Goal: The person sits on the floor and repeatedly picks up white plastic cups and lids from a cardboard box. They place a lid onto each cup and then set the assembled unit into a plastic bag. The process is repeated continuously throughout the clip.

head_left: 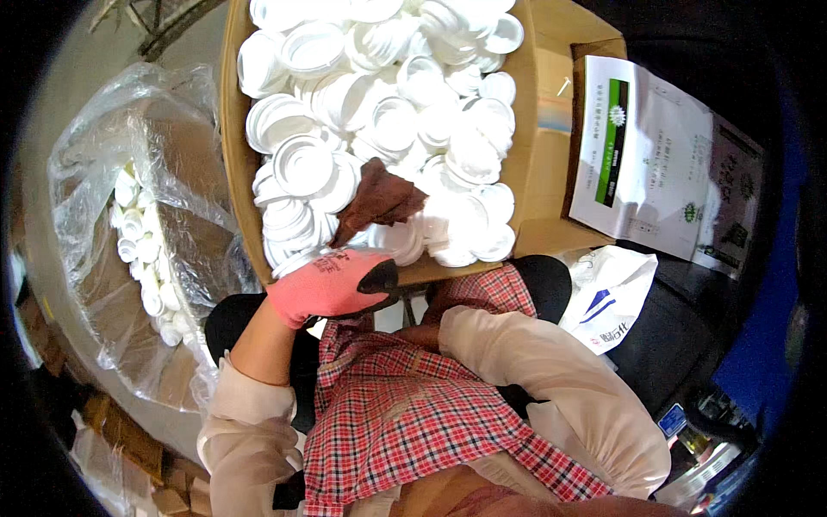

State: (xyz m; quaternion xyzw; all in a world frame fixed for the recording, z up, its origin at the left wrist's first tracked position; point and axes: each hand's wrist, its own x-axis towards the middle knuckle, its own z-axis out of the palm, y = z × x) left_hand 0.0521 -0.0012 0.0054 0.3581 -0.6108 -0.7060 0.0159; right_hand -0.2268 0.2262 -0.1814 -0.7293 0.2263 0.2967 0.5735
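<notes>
My left hand (332,284), in a pink glove with black fingertips, is at the near edge of a cardboard box (525,129). Its fingers are curled in and pressed together; whatever they may hold is hidden. White round plastic lids (392,121) fill the box, many nested in short stacks. A crumpled dark brown cloth (379,202) lies on the lids just beyond this hand. My right hand (419,335) is low between my knees, under the box edge, mostly covered by the sleeve and the red checked apron (405,422). Its fingers do not show.
Left of the box, a clear plastic bag (95,198) lines a carton with more small white pieces (142,250). A printed white sheet (637,164) lies against the box's right side. Below it is a white plastic bag (607,297). Flattened cardboard (121,435) lies at lower left.
</notes>
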